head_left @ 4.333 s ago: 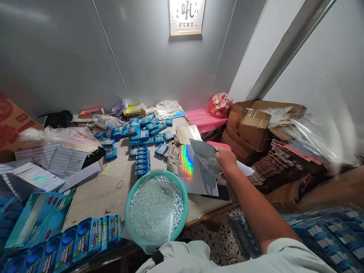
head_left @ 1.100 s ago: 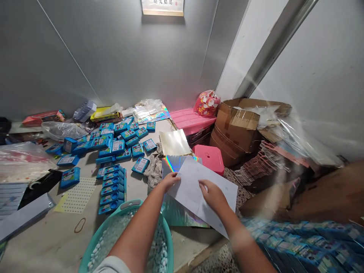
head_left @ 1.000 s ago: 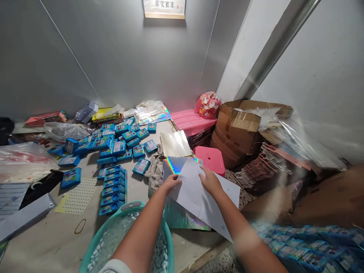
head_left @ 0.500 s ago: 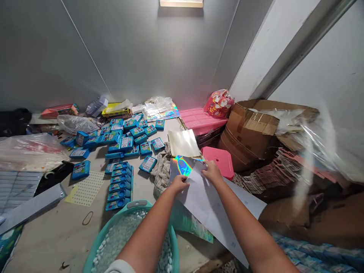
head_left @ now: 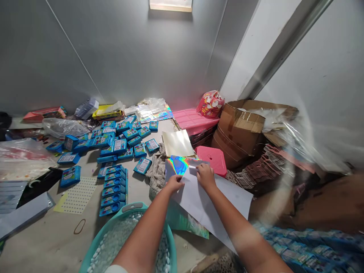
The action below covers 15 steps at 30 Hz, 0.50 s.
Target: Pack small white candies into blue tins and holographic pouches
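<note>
A large white sheet (head_left: pixel 212 206) slants across a shiny rainbow holographic sheet (head_left: pixel 178 165) at the table's right side. My left hand (head_left: pixel 174 184) pinches the white sheet near its left edge, thumb and fingers together. Farther right, my right hand (head_left: pixel 206 176) has its fingers curled onto the sheet's upper part; the fingertips are partly hidden. Under the sheets a greenish printed sheet (head_left: pixel 189 222) sticks out. Just behind my hands lie a pale gold sheet (head_left: pixel 178 143) and a grey knitted cloth (head_left: pixel 156 172).
A teal basin (head_left: pixel 85 261) of small white pieces stands below my left forearm. Several blue boxes (head_left: pixel 118 146) and a row of blue holders (head_left: pixel 113 191) cover the left-middle table. A pink stool (head_left: pixel 212 157) and cardboard box (head_left: pixel 237 129) are at right.
The view has shifted, so most things appear farther left. My right hand has moved slightly over the sheets, and its fingers look more curled. My left hand keeps its pinch.
</note>
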Available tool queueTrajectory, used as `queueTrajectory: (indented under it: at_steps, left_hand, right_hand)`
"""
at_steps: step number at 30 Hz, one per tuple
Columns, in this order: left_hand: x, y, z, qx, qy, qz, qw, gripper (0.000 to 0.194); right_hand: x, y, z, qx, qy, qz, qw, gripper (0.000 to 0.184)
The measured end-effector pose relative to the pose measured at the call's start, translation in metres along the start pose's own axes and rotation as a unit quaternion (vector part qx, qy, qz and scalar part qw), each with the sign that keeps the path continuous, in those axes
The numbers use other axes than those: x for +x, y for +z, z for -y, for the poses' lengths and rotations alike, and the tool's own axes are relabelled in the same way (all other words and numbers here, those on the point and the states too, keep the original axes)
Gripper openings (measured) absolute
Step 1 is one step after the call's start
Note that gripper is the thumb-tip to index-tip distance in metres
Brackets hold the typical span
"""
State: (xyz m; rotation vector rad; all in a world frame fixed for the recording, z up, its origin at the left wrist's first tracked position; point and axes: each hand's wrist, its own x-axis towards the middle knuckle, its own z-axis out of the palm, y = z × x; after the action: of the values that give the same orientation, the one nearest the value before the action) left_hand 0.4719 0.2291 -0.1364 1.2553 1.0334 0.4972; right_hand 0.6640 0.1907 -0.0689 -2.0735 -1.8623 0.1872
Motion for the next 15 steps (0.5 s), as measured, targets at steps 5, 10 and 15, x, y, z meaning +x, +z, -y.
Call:
queueTrajectory:
  at_steps: [5, 10, 15]
  left_hand:
    - [0.001, -0.002, 0.001, -0.02, 0.018, -0.006, 1.0, 0.033]
    - [-0.001, -0.004, -0.002, -0.038, 0.025, -0.011, 0.999, 0.032]
    - [-0.001, -0.004, -0.007, -0.031, 0.017, -0.025, 0.999, 0.027]
  right_hand:
    - [-0.022, 0.001, 0.002, 0.015, -0.005, 0.026, 1.0, 0.029]
    - [-0.082, 0.005, 0.023, 0.049, -0.006, 0.043, 0.998, 0.036]
    - [-0.206, 0.027, 0.048, 0.154, -0.053, 0.057, 0.985, 0.047]
